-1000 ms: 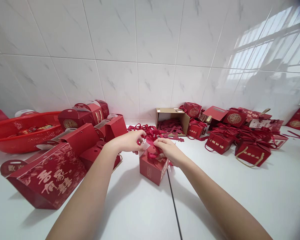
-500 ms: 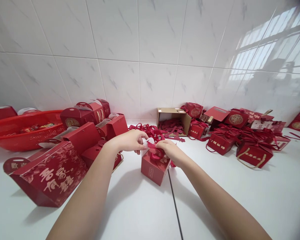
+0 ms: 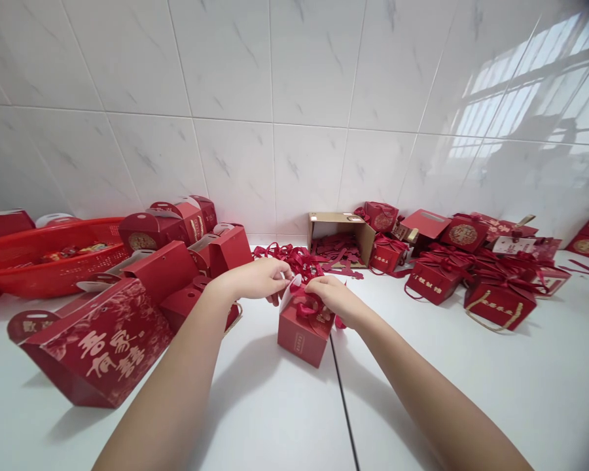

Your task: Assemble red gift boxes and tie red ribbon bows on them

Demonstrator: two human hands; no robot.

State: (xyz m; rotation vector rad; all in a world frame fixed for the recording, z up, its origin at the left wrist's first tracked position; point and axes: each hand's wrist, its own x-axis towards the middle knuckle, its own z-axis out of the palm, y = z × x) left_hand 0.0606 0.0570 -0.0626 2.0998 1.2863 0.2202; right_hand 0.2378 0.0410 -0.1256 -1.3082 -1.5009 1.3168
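A small red box [image 3: 302,337] stands on the white table in the middle of the view, a red ribbon [image 3: 310,309] looped at its top. Its upper flap with a pale inner side rises at the left. My left hand [image 3: 262,278] is closed at that flap's upper left edge, thumb and fingers pinched; the fingertips are partly hidden. From the right, my right hand [image 3: 334,297] is closed on the top of the box beside the ribbon, and its fingers hide what exactly they pinch.
Larger red boxes [image 3: 112,340] and a red plastic basket [image 3: 39,278] stand at the left. Behind the small box lie loose red ribbons [image 3: 287,255] and an open cardboard box [image 3: 368,248]. Several ribboned red boxes [image 3: 434,278] are grouped at the right.
The pale-sided flap has come more upright, and my left hand has shifted slightly at its edge. The small box has turned slightly. My right hand has barely moved.
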